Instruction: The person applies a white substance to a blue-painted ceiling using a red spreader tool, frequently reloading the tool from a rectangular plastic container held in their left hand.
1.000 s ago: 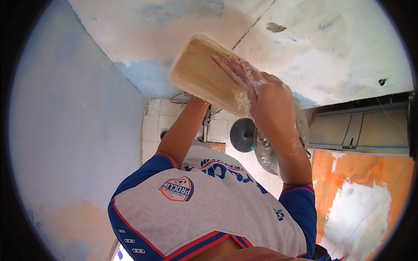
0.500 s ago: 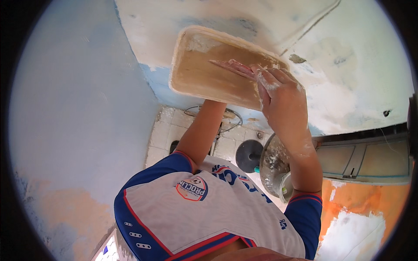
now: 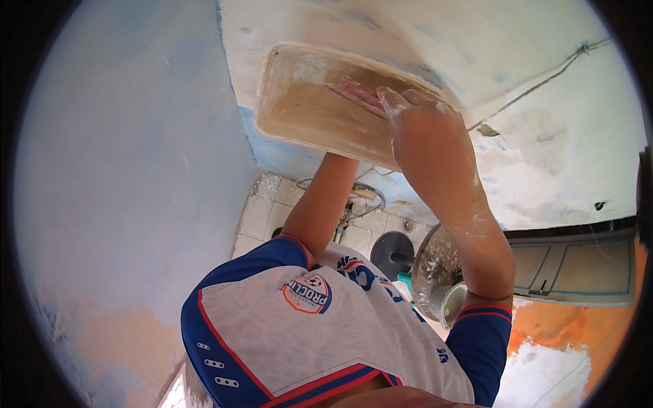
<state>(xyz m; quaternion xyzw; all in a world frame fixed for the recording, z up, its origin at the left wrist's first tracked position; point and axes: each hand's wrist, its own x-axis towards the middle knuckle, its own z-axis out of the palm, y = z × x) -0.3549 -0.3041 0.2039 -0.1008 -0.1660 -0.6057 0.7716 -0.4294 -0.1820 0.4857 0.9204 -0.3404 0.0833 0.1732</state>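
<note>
A tan rectangular tray (image 3: 299,109), its rim crusted with whitish filler, is held up in front of me. My left forearm (image 3: 320,200) reaches up beneath it; the tray hides my left hand, which bears it from below. Over the tray's right part, my right hand (image 3: 427,129) is closed around a flat reddish putty spreader (image 3: 360,95). The blade slants across the inside of the tray, its tip toward the upper left. Whether it touches the bottom I cannot tell. White filler smears my right fingers and wrist.
A patchy, partly filled wall (image 3: 558,143) with a cable rises beyond the tray; a bluish wall (image 3: 136,170) stands left. Below are floor tiles (image 3: 255,214), a dark round stool-like object (image 3: 392,255), a splattered round container (image 3: 435,265) and a pale bucket (image 3: 450,302).
My right hand and the spreader have shifted slightly left and up over the tray. The tray has moved a little left, and the view has turned slightly.
</note>
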